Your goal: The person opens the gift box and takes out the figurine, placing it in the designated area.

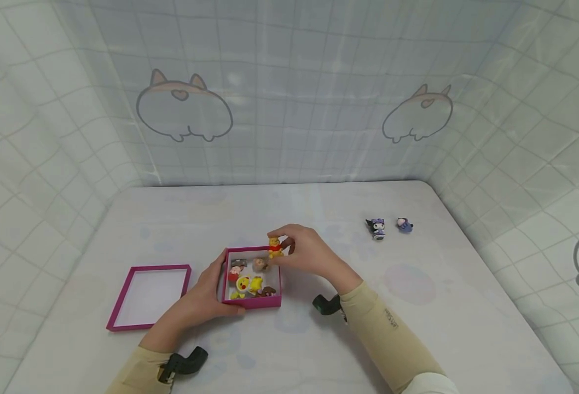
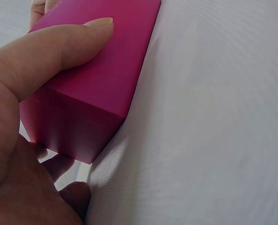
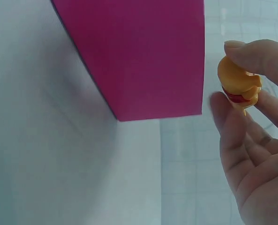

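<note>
A magenta box (image 1: 252, 302) with a white inside stands on the table, holding several small figurines, among them a yellow one (image 1: 255, 284) and a red one (image 1: 235, 273). My left hand (image 1: 208, 293) grips the box's left side; in the left wrist view the thumb lies on one magenta wall (image 2: 124, 56) and the fingers go round the corner. Over the box's far right corner, my right hand (image 1: 306, 250) pinches a yellow bear figurine (image 1: 274, 248) in a red top. The right wrist view shows the bear figurine (image 3: 237, 79) between thumb and fingers, beside the box's outer wall.
The magenta-rimmed lid (image 1: 123, 298) lies to the left of the box, white inside up. Farther off at the right are a black-and-purple figurine (image 1: 378, 229) and a small blue-purple figurine (image 1: 405, 225). Printed white curtains (image 1: 289, 109) hang behind the table (image 1: 319, 350) and at its sides.
</note>
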{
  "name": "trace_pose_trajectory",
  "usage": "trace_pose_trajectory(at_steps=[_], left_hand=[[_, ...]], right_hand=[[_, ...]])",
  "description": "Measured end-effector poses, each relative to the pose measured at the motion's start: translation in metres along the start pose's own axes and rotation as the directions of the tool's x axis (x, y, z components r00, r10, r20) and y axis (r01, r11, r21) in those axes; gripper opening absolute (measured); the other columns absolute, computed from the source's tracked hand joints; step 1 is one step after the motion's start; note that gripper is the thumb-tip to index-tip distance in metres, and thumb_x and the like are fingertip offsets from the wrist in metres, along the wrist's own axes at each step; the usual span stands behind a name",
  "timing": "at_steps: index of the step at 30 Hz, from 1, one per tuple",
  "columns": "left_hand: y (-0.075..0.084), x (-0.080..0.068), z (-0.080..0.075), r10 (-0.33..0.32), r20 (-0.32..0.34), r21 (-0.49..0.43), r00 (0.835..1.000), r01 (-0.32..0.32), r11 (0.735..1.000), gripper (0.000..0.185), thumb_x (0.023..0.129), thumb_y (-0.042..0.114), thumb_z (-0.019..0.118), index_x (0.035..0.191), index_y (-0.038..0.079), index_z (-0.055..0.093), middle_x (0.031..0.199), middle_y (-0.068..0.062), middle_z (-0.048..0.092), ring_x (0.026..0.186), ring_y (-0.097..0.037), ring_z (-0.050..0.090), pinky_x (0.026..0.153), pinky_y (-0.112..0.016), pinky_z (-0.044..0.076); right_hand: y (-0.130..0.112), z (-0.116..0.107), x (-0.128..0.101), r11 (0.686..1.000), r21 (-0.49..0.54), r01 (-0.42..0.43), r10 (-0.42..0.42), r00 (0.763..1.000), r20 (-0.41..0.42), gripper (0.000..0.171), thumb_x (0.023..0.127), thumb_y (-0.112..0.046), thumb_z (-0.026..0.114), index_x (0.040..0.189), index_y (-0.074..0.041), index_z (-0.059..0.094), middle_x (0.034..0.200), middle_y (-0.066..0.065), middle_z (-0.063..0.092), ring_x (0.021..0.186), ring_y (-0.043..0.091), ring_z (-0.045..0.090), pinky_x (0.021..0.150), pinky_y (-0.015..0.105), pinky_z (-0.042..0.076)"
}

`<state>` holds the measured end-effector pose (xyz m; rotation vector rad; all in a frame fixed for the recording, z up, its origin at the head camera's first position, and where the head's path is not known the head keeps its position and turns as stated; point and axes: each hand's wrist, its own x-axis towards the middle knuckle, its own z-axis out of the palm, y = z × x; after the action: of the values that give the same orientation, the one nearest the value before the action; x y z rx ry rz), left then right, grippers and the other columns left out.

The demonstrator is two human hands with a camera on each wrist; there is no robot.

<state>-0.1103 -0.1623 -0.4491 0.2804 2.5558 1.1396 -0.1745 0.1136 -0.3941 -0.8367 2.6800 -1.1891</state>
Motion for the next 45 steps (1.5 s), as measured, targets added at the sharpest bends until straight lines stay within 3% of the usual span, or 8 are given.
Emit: trace_pose_trajectory(at_steps=[6,18,28,35,41,45], left_hand=[[-0.001,0.0,0.0,0.005,-0.003,-0.007,1.0,-0.005,1.0,0.14,0.062,0.051,0.09,0.159,0.02,-0.005,0.16,-0.017,0.014,0.144,-0.04,0.016,0.103,-0.067,0.033],[-0.003,-0.001,0.0,0.031,-0.003,-0.018,1.0,-0.031,0.999,0.139,0.062,0.05,0.09,0.159,0.018,-0.005,0.16,-0.017,0.013,0.143,-0.04,0.016,0.105,-0.068,0.03],[-0.002,-0.001,0.0,0.033,-0.003,-0.016,0.999,-0.033,0.999,0.139,0.063,0.049,0.09,0.159,0.018,-0.005,0.16,-0.016,0.014,0.143,-0.039,0.017,0.105,-0.067,0.031],[-0.001,-0.001,-0.001,0.03,-0.002,-0.012,1.0,-0.03,0.999,0.139,0.063,0.05,0.09,0.159,0.018,-0.004,0.16,-0.016,0.014,0.144,-0.039,0.016,0.104,-0.067,0.032],[-0.001,-0.001,-0.001,0.023,-0.001,-0.013,1.0,-0.023,1.0,0.139,0.063,0.049,0.09,0.159,0.019,-0.005,0.161,-0.016,0.013,0.144,-0.04,0.015,0.105,-0.068,0.03],[-0.001,-0.001,-0.001,0.023,-0.003,-0.007,1.0,-0.023,1.0,0.139,0.062,0.05,0.09,0.159,0.019,-0.005,0.161,-0.017,0.013,0.144,-0.04,0.015,0.104,-0.068,0.03]], right_hand=[[0.01,-0.005,-0.005,0.998,0.065,-0.011,0.012,1.0,-0.017,0.055,0.079,-0.026,0.086,0.129,-0.019,0.065,0.123,-0.007,0.059,0.093,0.004,0.065,0.076,0.022,0.055],[0.03,-0.017,-0.014,0.974,0.206,-0.095,0.108,0.993,-0.055,0.062,0.075,-0.031,0.089,0.13,-0.022,0.063,0.119,-0.01,0.063,0.096,0.007,0.066,0.078,0.029,0.057],[0.047,-0.026,-0.022,0.966,0.236,-0.11,0.133,0.988,-0.082,0.056,0.075,-0.033,0.088,0.126,-0.026,0.065,0.114,-0.008,0.065,0.098,0.011,0.065,0.08,0.03,0.056],[0.063,-0.034,-0.03,0.96,0.231,-0.159,0.188,0.976,-0.111,0.06,0.077,-0.036,0.086,0.13,-0.02,0.063,0.117,-0.007,0.063,0.096,0.014,0.066,0.078,0.033,0.057],[0.074,-0.042,-0.039,0.95,0.234,-0.208,0.24,0.964,-0.119,0.056,0.076,-0.042,0.086,0.126,-0.032,0.063,0.119,-0.01,0.062,0.096,0.014,0.066,0.078,0.035,0.057],[0.079,-0.047,-0.044,0.946,0.223,-0.237,0.268,0.956,-0.121,0.056,0.076,-0.044,0.085,0.126,-0.035,0.062,0.12,-0.01,0.062,0.097,0.014,0.065,0.076,0.036,0.056]])
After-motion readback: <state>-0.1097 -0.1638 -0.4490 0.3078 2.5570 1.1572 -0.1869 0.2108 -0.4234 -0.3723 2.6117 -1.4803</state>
